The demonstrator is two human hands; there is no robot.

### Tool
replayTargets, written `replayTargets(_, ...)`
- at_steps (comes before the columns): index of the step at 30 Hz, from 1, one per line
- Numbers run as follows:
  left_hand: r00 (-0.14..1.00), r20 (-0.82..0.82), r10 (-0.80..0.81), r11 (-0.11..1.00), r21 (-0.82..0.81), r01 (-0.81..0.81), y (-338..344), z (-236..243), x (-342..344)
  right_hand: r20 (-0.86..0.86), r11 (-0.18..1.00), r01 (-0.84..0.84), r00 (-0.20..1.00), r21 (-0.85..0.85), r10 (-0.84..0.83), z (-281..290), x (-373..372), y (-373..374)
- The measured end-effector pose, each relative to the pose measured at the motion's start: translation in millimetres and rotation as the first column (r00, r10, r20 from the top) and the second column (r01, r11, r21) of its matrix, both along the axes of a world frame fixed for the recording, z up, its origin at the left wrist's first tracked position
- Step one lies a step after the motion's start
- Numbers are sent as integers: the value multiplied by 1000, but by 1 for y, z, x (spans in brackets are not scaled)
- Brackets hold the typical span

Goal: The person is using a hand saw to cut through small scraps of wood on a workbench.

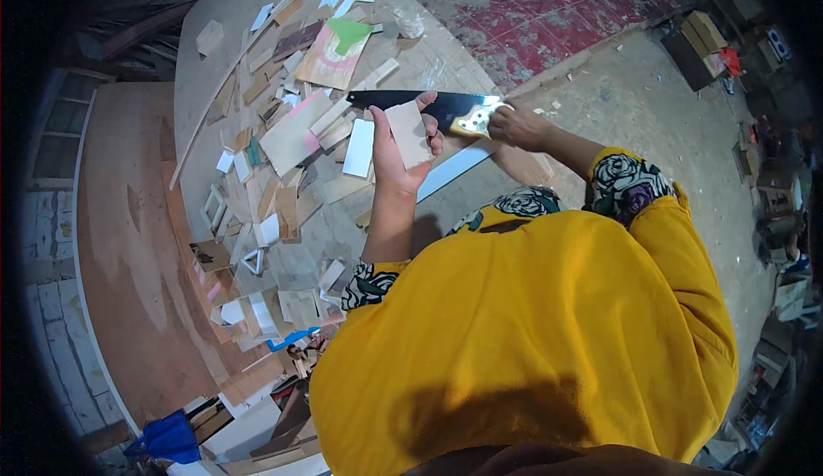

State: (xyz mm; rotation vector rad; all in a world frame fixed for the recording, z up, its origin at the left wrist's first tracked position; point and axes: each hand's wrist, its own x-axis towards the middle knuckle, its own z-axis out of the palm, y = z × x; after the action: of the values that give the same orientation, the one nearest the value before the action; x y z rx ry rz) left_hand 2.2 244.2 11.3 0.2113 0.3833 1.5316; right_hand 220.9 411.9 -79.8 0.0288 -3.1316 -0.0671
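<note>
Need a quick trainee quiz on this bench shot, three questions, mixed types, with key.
1. Which hand grips the handsaw? a) left b) right c) both
2. True or false: the left hand is empty.
3. Fill in: the main colour of the person's top is ____.

Key:
1. b, the right hand, at the handle end.
2. False; it holds a flat, pale wood piece.
3. Yellow.
</note>
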Motion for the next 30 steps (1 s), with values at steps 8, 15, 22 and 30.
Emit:
replayTargets(8, 947, -170, -271, 962, -89, 260, 9, -21, 10, 34, 131, 108, 880, -985, -473, 98, -56, -38)
replayTargets(15, 809, -115, -577, 808, -228, 543, 27, -74, 34, 302, 33, 355, 839, -934, -453, 57, -1, -41)
replayTargets(22, -590, -800, -110, 994, -83, -73, -1, -134, 42, 566, -343, 473, 493, -812, -660, -18, 37, -47)
replayTargets(30, -513, -828, -229, 973, -194, -121, -14, -121, 65, 392, -4, 692, 404, -722, -827, -64, 25, -33)
